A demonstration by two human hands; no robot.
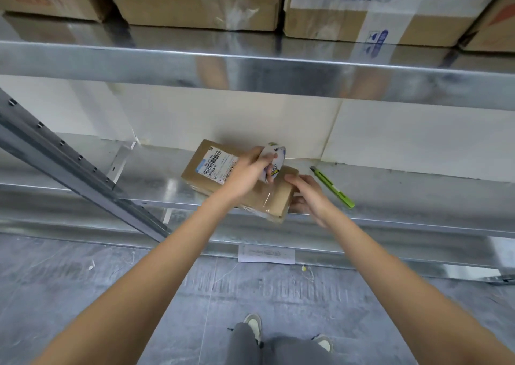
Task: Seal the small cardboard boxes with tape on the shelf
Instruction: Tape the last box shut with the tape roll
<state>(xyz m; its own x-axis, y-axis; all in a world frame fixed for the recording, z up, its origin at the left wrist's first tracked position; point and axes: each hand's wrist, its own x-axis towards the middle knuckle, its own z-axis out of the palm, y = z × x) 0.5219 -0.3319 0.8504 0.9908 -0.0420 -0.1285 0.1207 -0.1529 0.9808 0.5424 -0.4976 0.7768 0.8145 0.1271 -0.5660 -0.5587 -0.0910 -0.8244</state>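
A small flat cardboard box with a white shipping label lies on the metal shelf, its near corner over the shelf's front edge. My left hand grips a roll of clear tape above the box. A strip of tape runs from the roll down over the box's near end. My right hand holds the box's right edge, fingers on top and thumb at the side.
A green utility knife lies on the shelf right of the box. White cartons stand behind it. Large brown cartons fill the shelf above. A grey diagonal brace crosses at left. A paper slip lies on the floor.
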